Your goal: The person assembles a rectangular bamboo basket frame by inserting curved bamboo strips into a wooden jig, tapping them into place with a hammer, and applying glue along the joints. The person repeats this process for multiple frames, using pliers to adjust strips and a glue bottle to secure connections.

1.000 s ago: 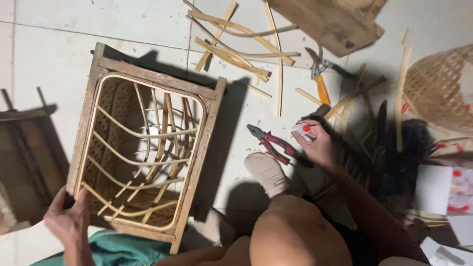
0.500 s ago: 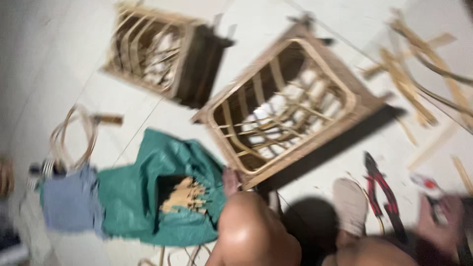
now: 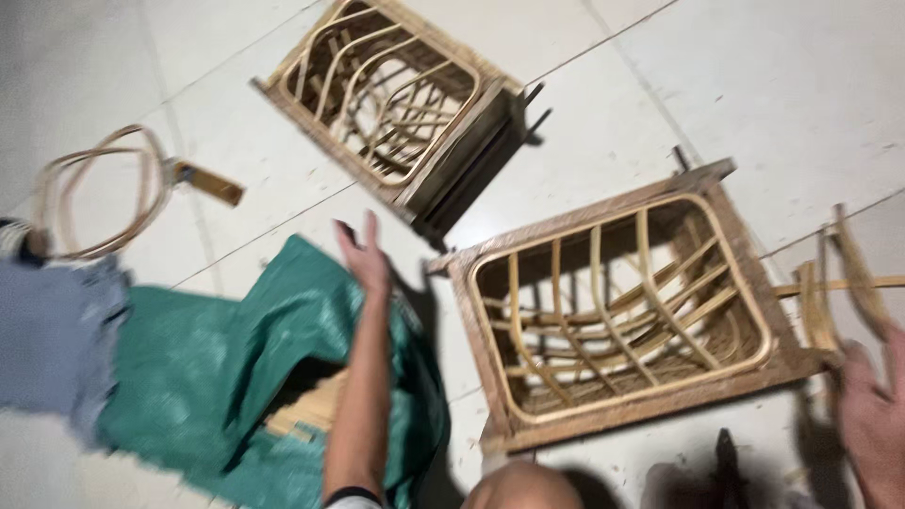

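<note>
Left hand (image 3: 366,256) is seen stretched out over the green woven sack (image 3: 236,368), fingers spread wide and open, nothing gripped; the fingertips sit near the sack's upper edge, close to the floor tile. Thin wooden strips (image 3: 306,410) are seen poking out of the sack's opening, just beside the forearm.

Right hand (image 3: 872,415) is placed at the right edge of the near rattan frame (image 3: 613,311), next to a bundle of cane strips (image 3: 830,292). Whether anything is gripped cannot be told (motion blur, hand partly cut off by the picture edge).

The near frame lies flat on the tile, open side up, curved cane ribs visible inside. A second rattan frame (image 3: 396,94) is set further away, apart from the first. A coil of cane (image 3: 99,188) is laid at the left, beside grey cloth (image 3: 57,339).
</note>
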